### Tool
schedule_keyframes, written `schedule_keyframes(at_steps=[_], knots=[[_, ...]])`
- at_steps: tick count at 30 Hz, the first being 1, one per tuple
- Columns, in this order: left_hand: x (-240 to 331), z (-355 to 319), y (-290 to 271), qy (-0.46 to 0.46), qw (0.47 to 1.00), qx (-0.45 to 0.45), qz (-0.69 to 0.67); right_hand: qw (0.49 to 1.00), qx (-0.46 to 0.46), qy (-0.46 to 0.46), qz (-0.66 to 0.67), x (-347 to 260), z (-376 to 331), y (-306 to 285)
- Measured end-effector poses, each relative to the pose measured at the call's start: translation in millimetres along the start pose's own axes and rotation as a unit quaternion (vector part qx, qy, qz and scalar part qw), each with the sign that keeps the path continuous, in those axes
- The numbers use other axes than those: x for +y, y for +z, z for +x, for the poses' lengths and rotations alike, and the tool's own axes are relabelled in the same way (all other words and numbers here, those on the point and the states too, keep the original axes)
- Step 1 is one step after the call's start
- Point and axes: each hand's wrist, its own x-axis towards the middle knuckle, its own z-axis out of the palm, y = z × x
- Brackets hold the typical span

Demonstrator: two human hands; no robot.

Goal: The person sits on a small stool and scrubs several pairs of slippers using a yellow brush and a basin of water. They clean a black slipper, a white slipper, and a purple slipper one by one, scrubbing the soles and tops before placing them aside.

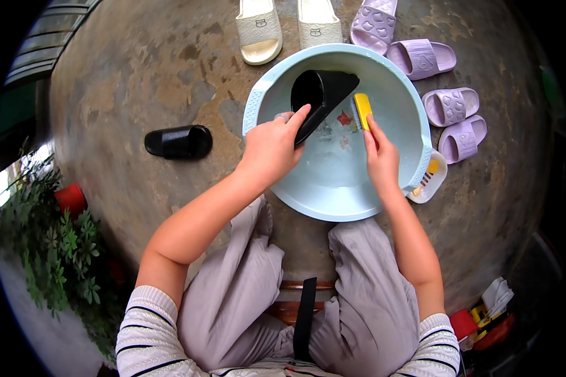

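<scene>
A black slide sandal (338, 85) is tilted over the light blue basin (258, 100), its open toe end facing up and away. My left hand (273, 147) grips it by the lower end, a ring on one finger. In my right hand (382, 160) is a yellow-backed scrub brush (362, 111), held by its end with the pale bristles facing left toward the sandal. Brush and sandal are apart. Shallow water appears to lie in the basin, with a red patterned mark on its bottom.
Another black slide (178, 142) lies on the floor at left. Cream slides (260, 31) stand beyond the basin; several purple slides (421, 58) line its right. A white soap dish (429, 179) touches the basin's right rim. Potted plants (69, 245) stand at left, a red container (463, 323) lower right.
</scene>
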Motion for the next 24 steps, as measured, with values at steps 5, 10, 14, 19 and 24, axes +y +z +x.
schedule_keyframes(at_steps=[5, 10, 14, 19, 24], knots=[[-6, -3, -6, -0.024, 0.997, -0.038, -0.064, 0.989, -0.048, -0.137, 0.011, -43, -21, 9], [0, -25, -8, -0.058, 0.982, -0.055, -0.169, 0.998, -0.021, -0.053, 0.038, -30, 7, 1], [-14, -31, -11, -0.001, 0.984, 0.037, -0.177, 0.977, -0.043, -0.206, -0.016, -57, -22, 3], [-18, -44, -19, 0.077, 0.993, 0.007, -0.093, 0.991, 0.009, -0.135, -0.012, -38, 12, -17], [-24, -44, -18, 0.125, 0.988, 0.036, -0.079, 0.998, -0.015, -0.052, -0.029, -27, 16, -17]])
